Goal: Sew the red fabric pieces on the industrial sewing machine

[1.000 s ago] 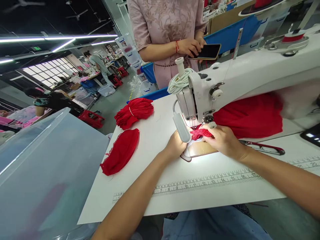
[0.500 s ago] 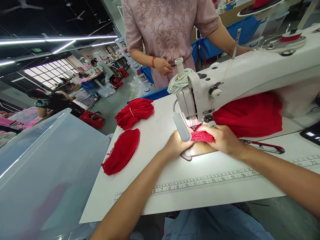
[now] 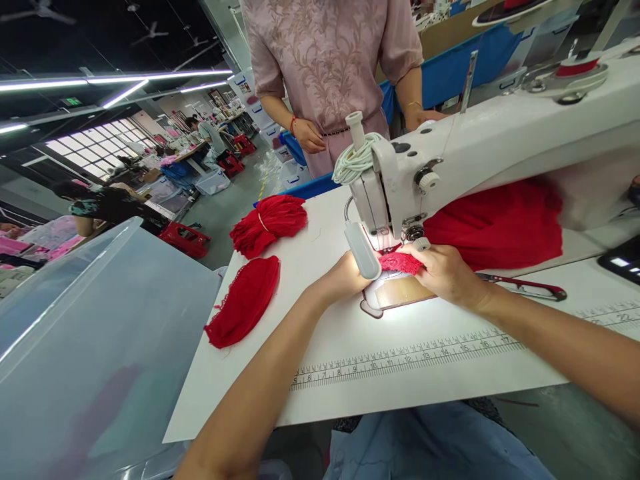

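Observation:
A narrow strip of red lace fabric (image 3: 401, 263) lies at the needle area of a white sewing machine (image 3: 470, 163), lit from above. My right hand (image 3: 450, 277) pinches the strip's right end, thumb and fingers closed on it. At the left end, my left hand (image 3: 345, 279) is closed on the same fabric, its fingertips partly hidden behind the grey lamp (image 3: 363, 251). More red fabric (image 3: 500, 223) spreads under the machine arm, right of the needle. Red-handled thread snips (image 3: 537, 288) rest beyond my right wrist.
On the white table (image 3: 310, 340) lie a tied red fabric bundle (image 3: 273, 223) and a folded red piece (image 3: 245, 301). A printed ruler (image 3: 400, 363) runs along the front. A translucent bin (image 3: 100, 347) stands left. Across the table stands a person (image 3: 330, 67).
My hands have shifted slightly away from me, and the lace strip shows less between them. More of the machine's base plate is visible. The person opposite has drawn one arm closer in.

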Demonstrator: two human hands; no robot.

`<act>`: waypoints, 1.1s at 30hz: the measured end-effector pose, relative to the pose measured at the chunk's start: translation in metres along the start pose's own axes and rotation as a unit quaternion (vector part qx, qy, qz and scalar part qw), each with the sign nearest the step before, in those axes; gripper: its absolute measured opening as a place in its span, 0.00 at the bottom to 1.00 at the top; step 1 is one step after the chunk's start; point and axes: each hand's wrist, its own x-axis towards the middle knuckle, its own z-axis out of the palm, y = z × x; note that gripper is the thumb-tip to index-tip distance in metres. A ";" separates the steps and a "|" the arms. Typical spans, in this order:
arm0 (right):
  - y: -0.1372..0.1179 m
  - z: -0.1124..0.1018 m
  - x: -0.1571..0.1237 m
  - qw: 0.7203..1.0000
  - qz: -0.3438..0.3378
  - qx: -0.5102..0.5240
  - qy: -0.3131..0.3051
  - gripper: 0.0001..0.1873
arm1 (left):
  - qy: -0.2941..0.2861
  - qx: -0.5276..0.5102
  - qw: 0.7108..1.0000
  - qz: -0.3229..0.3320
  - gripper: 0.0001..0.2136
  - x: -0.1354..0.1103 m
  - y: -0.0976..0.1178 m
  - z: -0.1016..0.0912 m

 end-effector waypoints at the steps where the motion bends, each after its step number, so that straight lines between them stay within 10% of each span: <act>1: 0.000 0.000 0.000 1.000 -0.001 0.002 -0.001 0.13 | 0.000 -0.007 1.000 0.002 0.05 -0.001 0.001 0.002; 13: -0.007 -0.010 0.001 0.998 -0.041 0.014 -0.037 0.15 | 0.177 0.173 0.965 0.087 0.12 -0.009 -0.012 0.030; 20: -0.006 -0.018 -0.003 0.985 -0.128 -0.069 -0.095 0.18 | 0.189 0.196 0.957 0.105 0.14 -0.013 -0.006 0.036; 28: -0.014 -0.009 0.008 0.987 -0.079 -0.113 -0.088 0.18 | 0.179 0.220 0.939 0.197 0.14 -0.009 -0.013 0.034; 33: -0.016 -0.011 0.009 0.986 -0.073 -0.134 -0.068 0.16 | 0.181 0.162 0.965 0.095 0.07 -0.012 -0.010 0.037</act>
